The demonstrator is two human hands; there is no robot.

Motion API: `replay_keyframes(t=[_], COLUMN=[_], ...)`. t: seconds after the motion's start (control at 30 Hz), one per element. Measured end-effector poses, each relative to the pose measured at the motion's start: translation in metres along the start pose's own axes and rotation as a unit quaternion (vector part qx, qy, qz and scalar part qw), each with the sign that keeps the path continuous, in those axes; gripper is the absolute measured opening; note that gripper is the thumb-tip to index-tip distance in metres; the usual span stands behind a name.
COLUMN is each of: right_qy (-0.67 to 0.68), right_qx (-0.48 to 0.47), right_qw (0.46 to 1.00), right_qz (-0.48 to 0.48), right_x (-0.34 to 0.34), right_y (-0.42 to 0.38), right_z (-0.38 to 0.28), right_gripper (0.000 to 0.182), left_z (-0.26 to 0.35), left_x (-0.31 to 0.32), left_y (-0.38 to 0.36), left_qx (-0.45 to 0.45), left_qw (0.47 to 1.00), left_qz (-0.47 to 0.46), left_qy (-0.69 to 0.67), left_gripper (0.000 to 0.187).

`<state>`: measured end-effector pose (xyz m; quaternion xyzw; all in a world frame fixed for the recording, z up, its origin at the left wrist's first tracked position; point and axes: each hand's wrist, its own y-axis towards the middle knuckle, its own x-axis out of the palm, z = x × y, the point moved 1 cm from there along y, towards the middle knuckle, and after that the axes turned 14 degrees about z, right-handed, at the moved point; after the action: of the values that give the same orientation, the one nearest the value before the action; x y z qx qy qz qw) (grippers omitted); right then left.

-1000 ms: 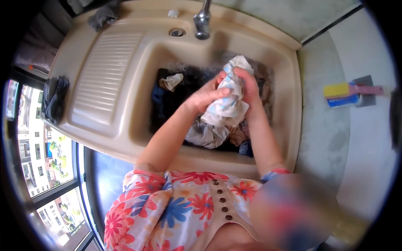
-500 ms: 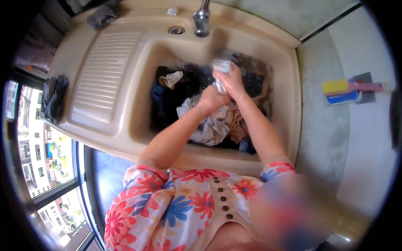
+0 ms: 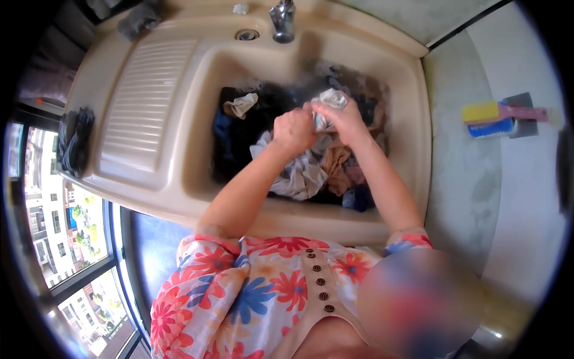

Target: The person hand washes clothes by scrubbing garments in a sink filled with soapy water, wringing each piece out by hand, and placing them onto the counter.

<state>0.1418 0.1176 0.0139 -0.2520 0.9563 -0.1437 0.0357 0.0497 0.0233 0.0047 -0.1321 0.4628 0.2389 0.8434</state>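
Note:
Over the basin of a beige laundry sink (image 3: 197, 128), my right hand (image 3: 345, 119) grips a bunched white cloth (image 3: 330, 99), whose crumpled top sticks out past the thumb. My left hand (image 3: 294, 130) is closed in a fist on the cloth's other part, close against the right hand. What kind of garment it is cannot be made out. Beneath my hands, wet laundry fills the basin: pale grey fabric (image 3: 299, 176), a brown piece (image 3: 336, 170), a dark blue piece (image 3: 357, 197) and dark clothes in sudsy water. A small cream cloth (image 3: 241, 105) lies on the dark clothes to the left.
A chrome faucet (image 3: 282, 23) stands at the sink's back edge. To the left is a ribbed washboard (image 3: 146, 107), with dark wet cloths (image 3: 76, 140) on the rim and a grey cloth (image 3: 140, 21) behind. Brushes (image 3: 490, 118) hang on the right wall. A window (image 3: 66, 221) is at left.
My hands have shifted: the left moved up and left, and the right is slightly lower and further right. The white cloth is now bunched differently between them. The view has tilted slightly.

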Motion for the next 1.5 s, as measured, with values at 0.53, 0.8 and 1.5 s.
replay_keyframes(t=[0.53, 0.8, 1.5], right_qy=[-0.128, 0.198, -0.174], right_qx=[-0.550, -0.237, 0.172], right_qw=[0.823, 0.950, 0.869], right_qz=[0.056, 0.041, -0.429], right_x=[0.030, 0.041, 0.022], right_y=[-0.048, -0.057, -0.028], right_z=[-0.030, 0.004, -0.014], right_gripper=[0.032, 0.021, 0.015], left_z=[-0.024, -0.034, 0.060], left_x=[0.013, -0.018, 0.003], left_y=[0.013, 0.022, -0.078], left_qx=[-0.262, -0.231, 0.538], left_qw=[0.386, 0.517, 0.793], left_qz=[-0.164, 0.011, 0.232], left_qy=[-0.869, -0.824, -0.168], left_gripper=[0.085, 0.031, 0.012])
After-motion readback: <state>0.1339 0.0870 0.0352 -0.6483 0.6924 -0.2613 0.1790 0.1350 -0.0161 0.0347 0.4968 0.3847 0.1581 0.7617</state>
